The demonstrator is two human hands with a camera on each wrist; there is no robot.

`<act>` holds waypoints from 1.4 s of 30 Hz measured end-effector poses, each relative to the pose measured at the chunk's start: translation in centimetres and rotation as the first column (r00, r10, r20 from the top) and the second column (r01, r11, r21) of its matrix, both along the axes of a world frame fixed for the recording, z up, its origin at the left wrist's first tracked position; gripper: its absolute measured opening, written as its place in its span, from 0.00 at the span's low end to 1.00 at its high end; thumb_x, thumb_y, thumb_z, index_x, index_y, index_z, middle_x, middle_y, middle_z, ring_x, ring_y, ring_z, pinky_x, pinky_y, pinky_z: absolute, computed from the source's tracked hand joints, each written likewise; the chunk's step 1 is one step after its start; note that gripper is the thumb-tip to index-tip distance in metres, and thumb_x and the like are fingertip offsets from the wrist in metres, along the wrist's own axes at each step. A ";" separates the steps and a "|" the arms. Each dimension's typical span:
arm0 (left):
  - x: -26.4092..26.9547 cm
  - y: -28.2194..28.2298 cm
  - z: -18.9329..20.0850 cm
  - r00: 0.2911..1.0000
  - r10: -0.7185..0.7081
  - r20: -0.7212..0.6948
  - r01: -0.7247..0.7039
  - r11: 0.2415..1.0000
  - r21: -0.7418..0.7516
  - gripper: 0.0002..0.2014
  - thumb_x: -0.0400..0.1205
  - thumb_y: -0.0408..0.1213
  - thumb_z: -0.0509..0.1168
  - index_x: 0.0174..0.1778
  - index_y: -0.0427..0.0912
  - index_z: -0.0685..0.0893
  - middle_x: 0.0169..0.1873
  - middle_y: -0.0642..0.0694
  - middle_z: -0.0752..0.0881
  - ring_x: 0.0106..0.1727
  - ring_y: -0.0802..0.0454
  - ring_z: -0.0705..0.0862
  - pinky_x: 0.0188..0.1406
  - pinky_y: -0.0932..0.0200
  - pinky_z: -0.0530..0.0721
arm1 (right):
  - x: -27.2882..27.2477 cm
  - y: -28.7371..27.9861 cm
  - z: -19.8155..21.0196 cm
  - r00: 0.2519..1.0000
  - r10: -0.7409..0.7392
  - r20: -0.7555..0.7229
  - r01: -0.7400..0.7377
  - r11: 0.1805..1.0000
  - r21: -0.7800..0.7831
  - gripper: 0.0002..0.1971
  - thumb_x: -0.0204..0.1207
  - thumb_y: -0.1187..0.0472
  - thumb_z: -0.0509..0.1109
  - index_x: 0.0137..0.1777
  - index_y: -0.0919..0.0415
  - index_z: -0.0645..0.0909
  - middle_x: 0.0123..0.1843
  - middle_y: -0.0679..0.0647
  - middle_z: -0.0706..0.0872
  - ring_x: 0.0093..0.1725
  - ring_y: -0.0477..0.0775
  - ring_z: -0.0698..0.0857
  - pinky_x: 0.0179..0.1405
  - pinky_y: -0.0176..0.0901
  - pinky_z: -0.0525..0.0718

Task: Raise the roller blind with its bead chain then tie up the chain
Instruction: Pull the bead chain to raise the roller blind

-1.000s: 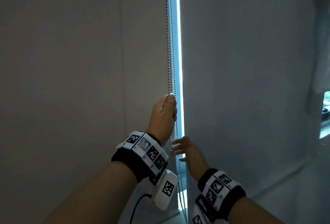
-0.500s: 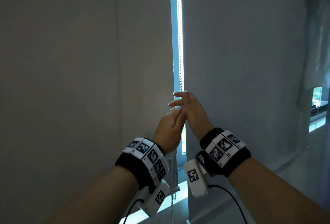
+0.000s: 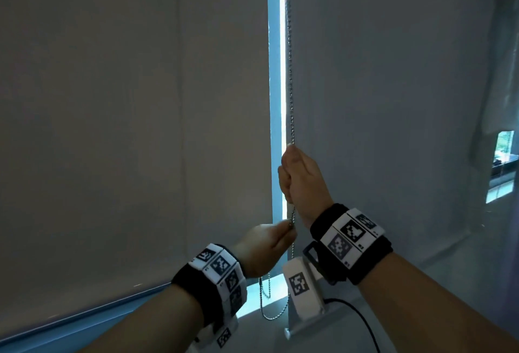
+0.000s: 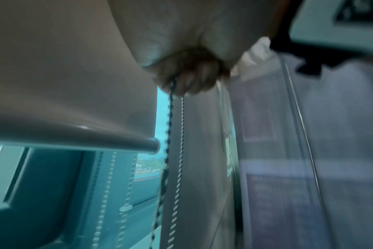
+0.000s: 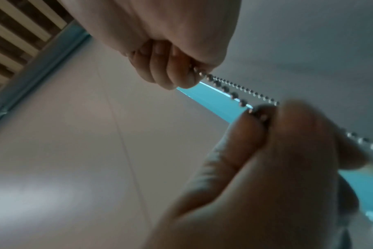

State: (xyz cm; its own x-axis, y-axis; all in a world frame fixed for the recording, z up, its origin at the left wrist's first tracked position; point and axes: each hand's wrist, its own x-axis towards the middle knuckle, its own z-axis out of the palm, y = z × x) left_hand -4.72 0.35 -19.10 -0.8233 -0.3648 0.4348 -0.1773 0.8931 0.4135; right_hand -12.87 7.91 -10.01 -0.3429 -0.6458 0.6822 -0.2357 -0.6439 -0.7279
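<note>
A metal bead chain (image 3: 290, 71) hangs in the bright gap between two grey roller blinds. My right hand (image 3: 286, 167) grips the chain in a fist, with the chain entering at the top of the fist. Just below it, my left hand (image 3: 289, 227) pinches the chain between thumb and fingertips. The chain's slack loop (image 3: 268, 314) dangles under the left hand. In the right wrist view the right hand (image 5: 177, 74) and left hand (image 5: 264, 116) hold the chain (image 5: 234, 91) a short span apart. The left wrist view shows the left hand (image 4: 185, 79) curled on the chain (image 4: 170, 118).
The left blind (image 3: 112, 127) ends in a bottom bar (image 3: 84, 314) with daylight under it. The right blind (image 3: 393, 99) reaches lower, to its own bar (image 3: 289, 330). A second window (image 3: 502, 161) shows at the far right. A cable (image 3: 362, 321) trails from my right wristband.
The right hand rose from below, passed the left hand and closed on the chain above it. The left hand came down with the chain. Daylight now shows under the left blind.
</note>
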 end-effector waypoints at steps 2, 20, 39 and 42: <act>0.2 0.0 1.1 0.997 -0.076 0.005 0.072 0.958 0.279 0.15 0.73 0.50 0.60 0.51 0.45 0.74 0.41 0.45 0.80 0.42 0.51 0.78 0.54 0.46 0.80 | -0.8 0.3 -0.1 0.999 -0.034 -0.016 0.034 0.999 0.013 0.21 0.87 0.57 0.50 0.29 0.55 0.61 0.20 0.46 0.62 0.18 0.42 0.59 0.16 0.30 0.61; -4.9 4.6 16.4 0.745 0.099 -0.660 0.345 0.789 0.508 0.17 0.83 0.51 0.56 0.62 0.46 0.76 0.34 0.51 0.80 0.30 0.57 0.80 0.31 0.60 0.79 | -5.4 0.8 -12.7 0.926 -0.084 -0.369 0.189 0.947 0.259 0.21 0.72 0.40 0.48 0.30 0.56 0.67 0.26 0.47 0.71 0.26 0.41 0.69 0.31 0.36 0.68; -5.6 5.3 14.4 0.666 0.204 -0.717 0.079 0.937 0.341 0.21 0.86 0.43 0.49 0.24 0.48 0.64 0.20 0.49 0.63 0.20 0.55 0.59 0.20 0.61 0.61 | -5.8 1.4 -3.1 0.986 0.102 -0.128 -0.074 0.975 0.209 0.24 0.75 0.36 0.47 0.49 0.48 0.79 0.45 0.50 0.86 0.47 0.49 0.84 0.53 0.52 0.81; -5.9 5.1 13.8 0.673 0.208 -0.710 0.043 0.947 0.319 0.20 0.84 0.46 0.52 0.24 0.49 0.67 0.20 0.50 0.66 0.22 0.52 0.63 0.23 0.58 0.66 | -5.1 1.8 0.3 0.987 0.087 -0.133 -0.073 0.992 0.106 0.25 0.82 0.42 0.47 0.55 0.59 0.79 0.52 0.56 0.87 0.48 0.46 0.84 0.51 0.44 0.83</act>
State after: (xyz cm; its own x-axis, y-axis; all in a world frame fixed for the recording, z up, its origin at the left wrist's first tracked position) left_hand -10.60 5.47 -5.33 -0.2483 -0.6233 0.7415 0.2250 0.7074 0.6700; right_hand -17.98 9.69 -9.76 -0.1956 -0.7348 0.6495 -0.2881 -0.5900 -0.7542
